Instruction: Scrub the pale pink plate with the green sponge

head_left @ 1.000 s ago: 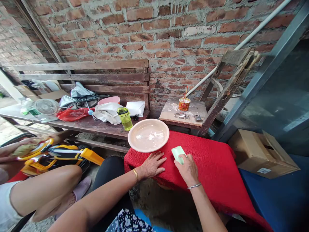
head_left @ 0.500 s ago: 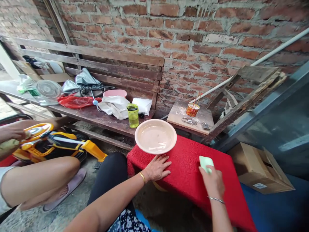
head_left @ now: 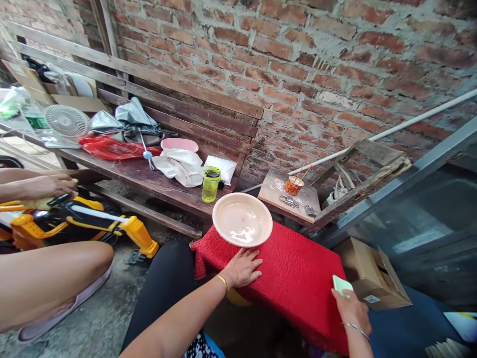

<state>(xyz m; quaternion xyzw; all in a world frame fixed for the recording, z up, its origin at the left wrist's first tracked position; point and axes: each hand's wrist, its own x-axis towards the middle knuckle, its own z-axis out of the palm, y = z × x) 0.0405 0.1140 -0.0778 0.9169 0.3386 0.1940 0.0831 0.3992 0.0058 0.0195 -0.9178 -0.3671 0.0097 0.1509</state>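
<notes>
Gripping a pale green pad (head_left: 342,285) at the right edge of the red cloth (head_left: 294,278), fingers of the right hand (head_left: 352,311) curled around its near end; likely a light, soft, squeezable sponge or cloth, best taken across its width, though its make could not be told. Pressed flat, fingers spread and holding nothing, left hand (head_left: 242,268) on the cloth just below a shallow pink basin (head_left: 242,220), probably slick inside. Behind, a cluttered wooden bench (head_left: 149,176) against brick.

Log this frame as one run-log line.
left hand: flat on red cloth | right hand: holds green pad at cloth's right edge | plate: on cloth
</notes>
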